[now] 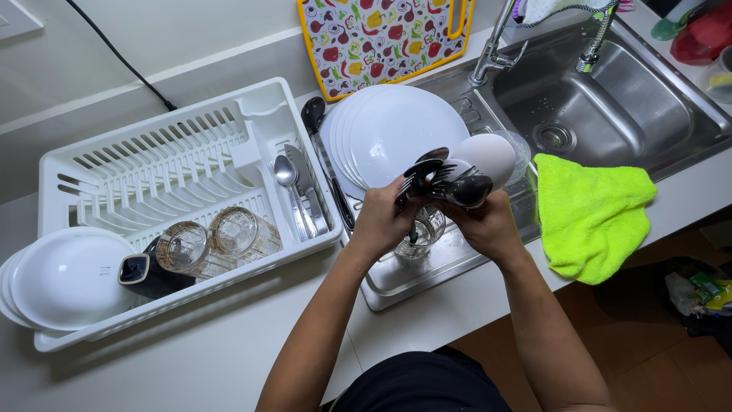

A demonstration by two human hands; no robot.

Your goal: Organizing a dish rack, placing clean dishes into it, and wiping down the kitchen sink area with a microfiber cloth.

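— Holding a bunch of dark spoons and forks [446, 181], aren't we? Where exactly?

— We have them above the steel draining board [427, 267], just over a clear glass [421, 229] that stands there. Our left hand [381, 221] is closed around the handles from one side, and our right hand [488, 225] is wrapped on them from the other, so both hands grip the same bunch.

— And around us?

— Behind the cutlery we see a stack of white plates [396, 133] and a white bowl [492, 156] turned upside down. To our left sits the white dish rack [175, 160], with two clear glasses [217, 240] lying on their sides, a dark mug [145, 275], white plates [69, 278] at its near end, and a spoon [288, 179] in its side compartment.

— To our right?

— We see a bright yellow-green cloth [591, 214] draped on the counter edge by the steel sink [625, 107], and a patterned cutting board [381, 38] leaning against the wall.
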